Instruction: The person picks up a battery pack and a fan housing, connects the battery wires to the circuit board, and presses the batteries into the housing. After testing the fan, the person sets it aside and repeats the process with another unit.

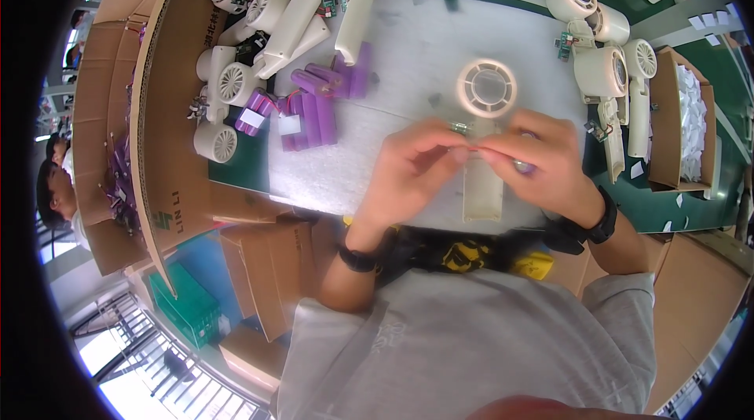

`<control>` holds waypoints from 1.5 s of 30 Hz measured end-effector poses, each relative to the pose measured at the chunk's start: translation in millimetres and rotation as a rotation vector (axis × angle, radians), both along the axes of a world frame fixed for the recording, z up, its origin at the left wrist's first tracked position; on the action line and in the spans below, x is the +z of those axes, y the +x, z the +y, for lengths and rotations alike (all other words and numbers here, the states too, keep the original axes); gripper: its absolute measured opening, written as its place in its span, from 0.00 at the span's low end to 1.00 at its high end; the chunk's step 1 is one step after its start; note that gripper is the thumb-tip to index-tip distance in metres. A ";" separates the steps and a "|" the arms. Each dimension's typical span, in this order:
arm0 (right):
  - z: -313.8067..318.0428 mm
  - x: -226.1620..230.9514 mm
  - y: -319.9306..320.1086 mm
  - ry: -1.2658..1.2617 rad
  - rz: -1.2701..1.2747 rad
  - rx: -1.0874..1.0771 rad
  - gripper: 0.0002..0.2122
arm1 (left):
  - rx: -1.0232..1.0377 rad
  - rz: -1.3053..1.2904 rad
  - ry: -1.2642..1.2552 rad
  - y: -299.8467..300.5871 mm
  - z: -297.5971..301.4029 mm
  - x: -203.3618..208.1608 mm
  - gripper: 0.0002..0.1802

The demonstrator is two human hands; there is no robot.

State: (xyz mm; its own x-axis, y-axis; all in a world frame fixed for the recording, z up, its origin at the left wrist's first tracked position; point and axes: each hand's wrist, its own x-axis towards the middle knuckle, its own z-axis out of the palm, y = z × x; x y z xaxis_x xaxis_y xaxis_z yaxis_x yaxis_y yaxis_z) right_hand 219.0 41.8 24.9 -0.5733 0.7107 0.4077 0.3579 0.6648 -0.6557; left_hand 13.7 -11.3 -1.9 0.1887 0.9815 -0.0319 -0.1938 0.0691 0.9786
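Note:
A cream handheld fan housing lies on the pale work mat, its round grille head pointing away from me. Over its handle, the fingertips of my left hand and my right hand meet in a pinch. Between them shows a bit of what looks like thin red wire. A small green circuit board sits by my left fingers. Partly hidden in my right fingers is a purple battery cell with a shiny end. Several purple battery packs lie to the left.
Fan housings are heaped at the back left, and more fan housings at the right. A large cardboard box borders the left side. At the right edge stands a carton of white pieces. Brown boxes sit below the table.

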 end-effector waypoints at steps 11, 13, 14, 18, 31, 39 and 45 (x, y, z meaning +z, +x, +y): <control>1.1 -9.1 -2.2 -0.004 -0.015 0.046 0.08 | -0.035 0.060 0.022 -4.8 0.4 -3.1 0.10; 1.4 -8.8 -1.4 0.003 -0.016 0.042 0.08 | -0.047 0.045 0.019 -5.4 0.5 -1.6 0.13; 1.8 -7.6 -0.9 -0.004 -0.009 0.052 0.08 | -0.045 0.005 0.002 -5.4 0.7 0.0 0.14; 3.7 -5.0 1.1 -0.036 0.012 0.082 0.08 | -0.058 -0.060 -0.062 -8.8 1.0 2.2 0.20; 6.9 -9.3 1.9 -0.027 0.039 0.125 0.09 | -0.035 -0.109 -0.163 -12.1 2.5 -1.2 0.21; 7.0 -9.9 1.4 0.039 0.067 0.106 0.09 | -0.039 -0.101 -0.104 -11.9 1.5 -5.8 0.21; 5.7 -11.2 -0.1 0.042 0.061 0.083 0.10 | -0.040 -0.130 -0.106 -11.5 0.9 -6.9 0.20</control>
State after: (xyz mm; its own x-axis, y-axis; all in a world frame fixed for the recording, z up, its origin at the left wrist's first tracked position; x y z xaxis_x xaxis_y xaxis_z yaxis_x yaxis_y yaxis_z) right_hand 218.8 47.4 13.7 -0.6028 0.6434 0.4719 0.2609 0.7179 -0.6454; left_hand 2.1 -10.4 -8.8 0.2366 0.9656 -0.1080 -0.3134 0.1810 0.9322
